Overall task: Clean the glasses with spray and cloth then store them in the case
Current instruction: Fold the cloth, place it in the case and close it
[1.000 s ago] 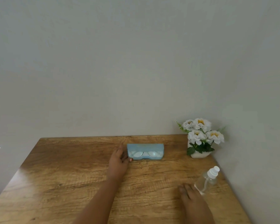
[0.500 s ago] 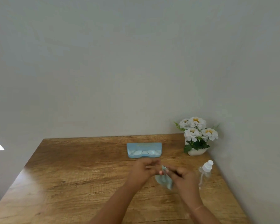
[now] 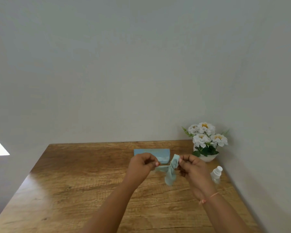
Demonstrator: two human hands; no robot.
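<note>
A pale green cleaning cloth [image 3: 170,172] hangs bunched above the wooden table [image 3: 74,182]. My left hand [image 3: 141,164] pinches one edge of it and my right hand [image 3: 191,167] pinches another, with the cloth stretched between them. Behind my hands lies the light blue glasses case [image 3: 151,152], partly hidden by them; the glasses showed through it in the earlier frames. A small clear spray bottle [image 3: 216,174] with a white cap stands just right of my right hand, untouched.
A white pot of white flowers [image 3: 206,143] stands in the back right corner against the grey wall. The wall also runs along the table's right edge. The table's left edge drops off to the floor.
My left hand left the case and my right hand rose from the table with the cloth. Both hands met in front of the case and now pull the cloth apart.
</note>
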